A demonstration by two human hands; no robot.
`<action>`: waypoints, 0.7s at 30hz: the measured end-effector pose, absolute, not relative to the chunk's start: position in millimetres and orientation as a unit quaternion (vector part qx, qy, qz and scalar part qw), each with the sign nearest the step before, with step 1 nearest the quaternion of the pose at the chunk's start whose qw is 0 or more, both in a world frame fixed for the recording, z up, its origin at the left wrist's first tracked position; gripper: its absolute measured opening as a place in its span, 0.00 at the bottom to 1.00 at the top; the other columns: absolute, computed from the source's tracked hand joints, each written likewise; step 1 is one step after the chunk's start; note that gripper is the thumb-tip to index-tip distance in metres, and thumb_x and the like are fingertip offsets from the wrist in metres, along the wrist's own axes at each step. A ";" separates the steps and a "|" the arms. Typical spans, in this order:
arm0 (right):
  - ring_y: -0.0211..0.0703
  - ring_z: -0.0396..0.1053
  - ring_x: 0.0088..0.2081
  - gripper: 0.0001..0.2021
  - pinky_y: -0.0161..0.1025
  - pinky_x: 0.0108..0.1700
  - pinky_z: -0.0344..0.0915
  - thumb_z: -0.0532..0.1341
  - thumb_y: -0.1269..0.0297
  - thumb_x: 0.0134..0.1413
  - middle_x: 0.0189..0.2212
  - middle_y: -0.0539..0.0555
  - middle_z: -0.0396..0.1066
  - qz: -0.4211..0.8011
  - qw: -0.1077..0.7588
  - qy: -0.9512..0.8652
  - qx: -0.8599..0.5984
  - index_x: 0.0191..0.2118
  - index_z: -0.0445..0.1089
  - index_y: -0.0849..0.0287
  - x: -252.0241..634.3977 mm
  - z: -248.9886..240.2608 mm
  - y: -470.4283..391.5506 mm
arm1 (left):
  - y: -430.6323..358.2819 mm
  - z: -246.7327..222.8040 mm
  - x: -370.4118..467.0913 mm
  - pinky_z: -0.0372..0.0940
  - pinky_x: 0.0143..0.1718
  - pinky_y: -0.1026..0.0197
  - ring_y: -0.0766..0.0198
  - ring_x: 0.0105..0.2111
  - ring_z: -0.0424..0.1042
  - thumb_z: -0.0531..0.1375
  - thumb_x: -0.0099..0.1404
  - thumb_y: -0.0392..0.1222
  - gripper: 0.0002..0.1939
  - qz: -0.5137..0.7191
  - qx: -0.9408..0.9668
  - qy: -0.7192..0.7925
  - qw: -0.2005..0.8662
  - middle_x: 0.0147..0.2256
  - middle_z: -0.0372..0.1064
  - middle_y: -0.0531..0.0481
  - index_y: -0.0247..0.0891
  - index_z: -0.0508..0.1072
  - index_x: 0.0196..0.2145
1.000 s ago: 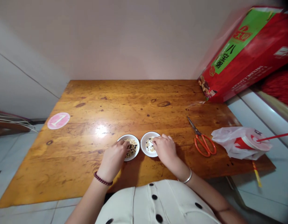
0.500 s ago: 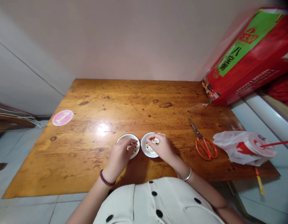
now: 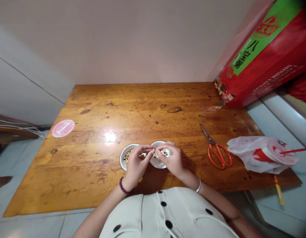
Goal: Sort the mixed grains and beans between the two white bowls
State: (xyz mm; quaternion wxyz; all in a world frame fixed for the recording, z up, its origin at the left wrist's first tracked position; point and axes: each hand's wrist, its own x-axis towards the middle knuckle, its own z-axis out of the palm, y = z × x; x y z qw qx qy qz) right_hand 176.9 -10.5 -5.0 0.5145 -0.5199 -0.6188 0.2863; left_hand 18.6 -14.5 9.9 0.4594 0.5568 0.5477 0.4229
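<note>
Two small white bowls stand side by side near the table's front edge. The left bowl [image 3: 121, 158] holds many small pale and dark pieces, like beans or beads. In the right bowl [image 3: 157, 166] lie fewer such pieces. My left hand [image 3: 137, 167] covers part of the left bowl, thumb and forefinger closed in a pinch by the right bowl's rim. My right hand [image 3: 174, 161] is over the right bowl, its fingers pinched too. The two sets of fingertips meet above the right bowl. Whatever they hold is too small to make out.
Orange-handled scissors [image 3: 219, 155] lie to the right on the wooden table [image 3: 93, 178]. Beyond them sits a lidded cup [image 3: 272, 155] with a red straw in a plastic bag. A red and green box [image 3: 262, 62] stands at the back right. A pink number disc [image 3: 63, 128] marks the left.
My left hand has moved right from the left bowl to my right hand's fingertips, uncovering more of the left bowl. My right hand stays over the right bowl. The view has shifted slightly.
</note>
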 end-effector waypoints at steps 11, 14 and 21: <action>0.43 0.73 0.33 0.04 0.43 0.43 0.67 0.65 0.65 0.54 0.27 0.51 0.77 0.291 0.507 -0.624 -0.518 0.28 0.76 0.54 176.6 -6.2 -10.9 | -15.2 8.4 17.4 0.72 0.32 0.66 0.60 0.37 0.78 0.64 0.65 0.50 0.12 0.407 0.558 0.557 0.462 0.36 0.78 0.45 0.38 0.76 0.39; 0.43 0.73 0.32 0.05 0.43 0.43 0.66 0.65 0.66 0.54 0.27 0.51 0.77 0.284 0.502 -0.633 -0.517 0.28 0.76 0.54 176.7 -6.9 -11.0 | -14.9 8.1 17.0 0.72 0.31 0.66 0.60 0.38 0.78 0.64 0.65 0.49 0.12 0.409 0.560 0.556 0.459 0.36 0.78 0.45 0.38 0.76 0.39; 0.44 0.73 0.33 0.05 0.43 0.43 0.66 0.65 0.65 0.54 0.28 0.51 0.77 0.286 0.496 -0.633 -0.521 0.28 0.76 0.54 177.7 -5.5 -11.9 | -14.8 8.0 15.4 0.71 0.31 0.66 0.61 0.37 0.77 0.64 0.65 0.49 0.11 0.403 0.576 0.561 0.437 0.36 0.78 0.46 0.38 0.78 0.38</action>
